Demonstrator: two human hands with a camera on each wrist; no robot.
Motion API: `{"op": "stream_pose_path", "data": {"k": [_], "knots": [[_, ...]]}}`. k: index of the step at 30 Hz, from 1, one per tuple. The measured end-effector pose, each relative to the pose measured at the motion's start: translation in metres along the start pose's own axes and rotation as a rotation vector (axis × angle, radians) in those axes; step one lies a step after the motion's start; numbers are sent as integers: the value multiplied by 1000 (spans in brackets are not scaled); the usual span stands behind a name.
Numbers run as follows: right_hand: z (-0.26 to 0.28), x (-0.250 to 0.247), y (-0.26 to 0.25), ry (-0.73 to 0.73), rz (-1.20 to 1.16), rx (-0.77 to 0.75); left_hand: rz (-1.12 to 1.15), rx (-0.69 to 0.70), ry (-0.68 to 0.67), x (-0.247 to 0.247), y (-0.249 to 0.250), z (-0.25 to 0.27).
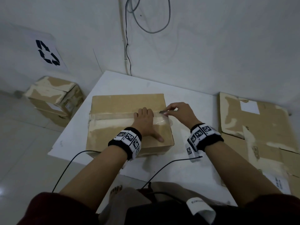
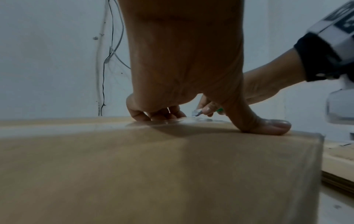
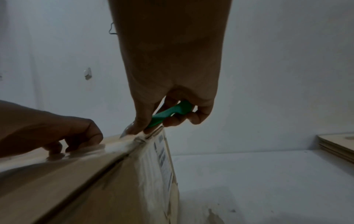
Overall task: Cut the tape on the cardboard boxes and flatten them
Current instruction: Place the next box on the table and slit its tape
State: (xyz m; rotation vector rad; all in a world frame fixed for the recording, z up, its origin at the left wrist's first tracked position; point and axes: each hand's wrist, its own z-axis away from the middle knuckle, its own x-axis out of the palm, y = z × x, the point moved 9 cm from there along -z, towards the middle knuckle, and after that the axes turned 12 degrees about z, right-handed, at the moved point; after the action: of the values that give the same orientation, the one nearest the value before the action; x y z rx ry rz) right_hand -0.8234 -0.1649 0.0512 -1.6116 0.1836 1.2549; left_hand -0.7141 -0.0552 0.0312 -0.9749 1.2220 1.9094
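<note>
Brown taped cardboard box [image 1: 129, 122] is pressed flat-fingered by left hand [image 1: 144, 122]; green-handled cutter [image 3: 170, 112], gripped by right hand [image 1: 180, 113], is best drawn shallowly along seam tape [image 1: 112, 115], away from fingers.

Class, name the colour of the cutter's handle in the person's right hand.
Green; the cutter handle shows best in the right wrist view, held by the right hand.

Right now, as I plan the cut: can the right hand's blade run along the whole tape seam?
Probably not yet: the left hand presses on the tape directly ahead of the cutter held by the right hand.
</note>
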Motion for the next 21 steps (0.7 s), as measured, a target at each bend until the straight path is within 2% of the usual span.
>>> {"op": "stream_pose_path", "data": {"k": [5, 10, 13, 21], "knots": [[-15, 6, -26, -155, 85, -121, 25, -7, 4, -1, 0, 3], [-20, 12, -28, -288, 252, -148, 119, -8, -2, 1, 0, 5], [-21, 3, -25, -283, 330, -139, 151, 23, 0, 1, 0, 6], [-18, 0, -7, -166, 297, -98, 200, 71, 38, -2, 1, 4]]}}
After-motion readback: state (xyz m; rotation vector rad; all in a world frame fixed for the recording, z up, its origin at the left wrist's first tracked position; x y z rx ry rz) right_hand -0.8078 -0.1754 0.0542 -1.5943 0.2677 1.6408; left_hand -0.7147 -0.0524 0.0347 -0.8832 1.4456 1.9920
